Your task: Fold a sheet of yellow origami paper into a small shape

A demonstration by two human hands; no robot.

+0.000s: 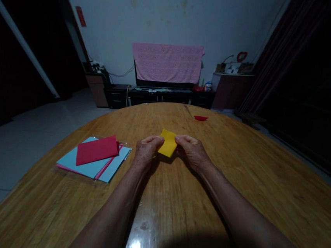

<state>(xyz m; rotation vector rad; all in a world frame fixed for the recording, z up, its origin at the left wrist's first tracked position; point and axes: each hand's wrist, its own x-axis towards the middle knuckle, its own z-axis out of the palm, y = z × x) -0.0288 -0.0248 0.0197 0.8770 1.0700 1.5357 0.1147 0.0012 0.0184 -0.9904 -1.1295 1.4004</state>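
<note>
My left hand [147,153] and my right hand [192,152] hold a small piece of yellow paper [167,143] between them, gripping its two sides above the wooden table [173,201]. The paper looks folded, and its lower part is partly hidden behind my fingers. To the left of my left hand lies a clear plastic sleeve [94,160] with light blue sheets, a pink sheet and a folded red sheet [96,150] on top.
A small red paper scrap [200,117] lies near the table's far edge. Beyond the rounded table stand a low black TV cabinet [162,94], a television draped with a pink cloth [169,62], and a side cabinet [231,88] holding small items. Dark curtains hang at the right.
</note>
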